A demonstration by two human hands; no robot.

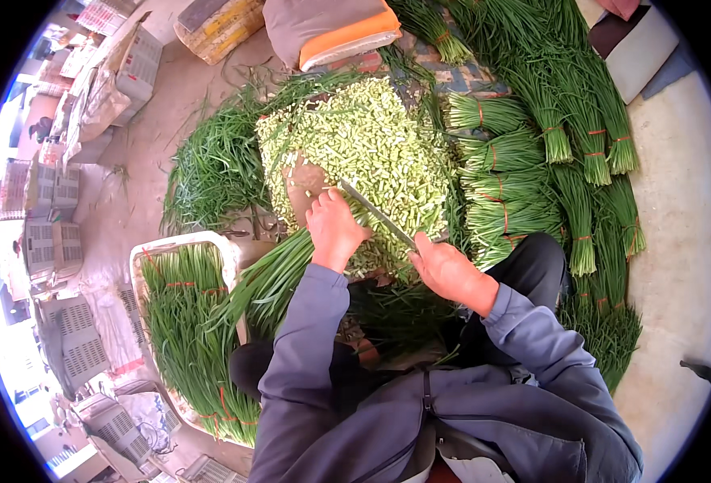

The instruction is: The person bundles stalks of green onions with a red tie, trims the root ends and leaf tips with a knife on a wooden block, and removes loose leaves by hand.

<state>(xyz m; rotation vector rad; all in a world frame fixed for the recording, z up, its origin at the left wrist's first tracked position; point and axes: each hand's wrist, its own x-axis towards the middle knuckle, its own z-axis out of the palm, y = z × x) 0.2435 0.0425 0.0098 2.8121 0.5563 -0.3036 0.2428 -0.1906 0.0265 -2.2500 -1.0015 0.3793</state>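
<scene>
My left hand (334, 229) is closed around a bunch of long green chives (279, 270), whose leaves trail down past my left wrist. In my right hand (450, 272) is a knife (381, 214); its blade slants up and left, with the tip close to the fingers of my left hand. Beneath both hands lies a broad heap of chopped pale stem pieces (372, 133). A bare brown patch of the board (305, 187) shows beside my left fingers. Part of the held bunch is hidden under my left hand.
Loose green leaves (219, 165) pile up left of the heap. A white crate (140, 266) of banded chives stands at lower left. Several tied bundles (504, 189) lie to the right. Grey plastic crates (70, 326) line the far left; a folded orange-edged cushion (347, 40) sits at the top.
</scene>
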